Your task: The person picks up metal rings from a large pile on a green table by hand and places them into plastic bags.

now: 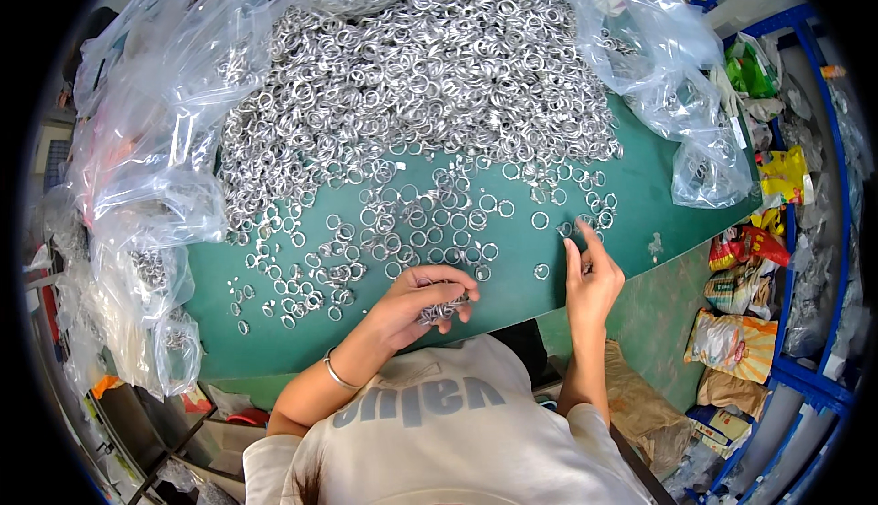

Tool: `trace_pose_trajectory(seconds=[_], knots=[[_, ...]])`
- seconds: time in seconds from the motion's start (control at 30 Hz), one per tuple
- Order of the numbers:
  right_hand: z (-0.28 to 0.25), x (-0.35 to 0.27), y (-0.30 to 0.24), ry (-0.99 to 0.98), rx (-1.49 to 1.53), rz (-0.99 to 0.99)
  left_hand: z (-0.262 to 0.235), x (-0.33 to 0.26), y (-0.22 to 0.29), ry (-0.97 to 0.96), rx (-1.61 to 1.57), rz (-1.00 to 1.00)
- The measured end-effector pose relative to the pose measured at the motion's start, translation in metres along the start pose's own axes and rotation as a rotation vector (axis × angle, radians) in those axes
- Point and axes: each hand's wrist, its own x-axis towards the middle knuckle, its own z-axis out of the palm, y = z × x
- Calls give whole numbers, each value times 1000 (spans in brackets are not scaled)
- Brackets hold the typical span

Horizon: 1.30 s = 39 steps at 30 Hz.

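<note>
My left hand (409, 306) cupping silvery metal rings (444, 311) below ring heap (430, 70), loose curl risking spills; right hand (596, 287) reaching below heap's right end, grasp I can't tell.

Left forearm (315, 397): Bare, it slants in from seven o'clock, aimed between one and two.
Left hand (409, 302): Cupped near six o'clock, just below centre, fingers curled over toward three.
Right forearm (587, 368): Bare and near-vertical, it stands between four and five o'clock, pointing to twelve.
Right hand (593, 287): Between three and four o'clock, index finger (596, 246) reaching toward eleven, thumb (573, 260) nearly at twelve, a gap between their tips.
</note>
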Motion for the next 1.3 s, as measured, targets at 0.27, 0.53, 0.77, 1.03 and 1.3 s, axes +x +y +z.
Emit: trace_pose_trajectory(seconds=[0.27, 0.53, 0.77, 1.03, 1.3], knots=[[6, 1, -5, -67, 389, 57, 24, 22, -2, 38, 97, -68], [-17, -12, -19, -330, 524, -108, 48, 52, -2, 54, 344, -119], [-24, 13, 29, 15, 55, 171, 56, 57, 0, -57, 113, -91], [-4, 19, 36, -12, 137, -28, 55, 66, -5, -19, 68, -119], [-16, 22, 35, -79, 334, -36, 59, 71, -6, -12, -15, -142]])
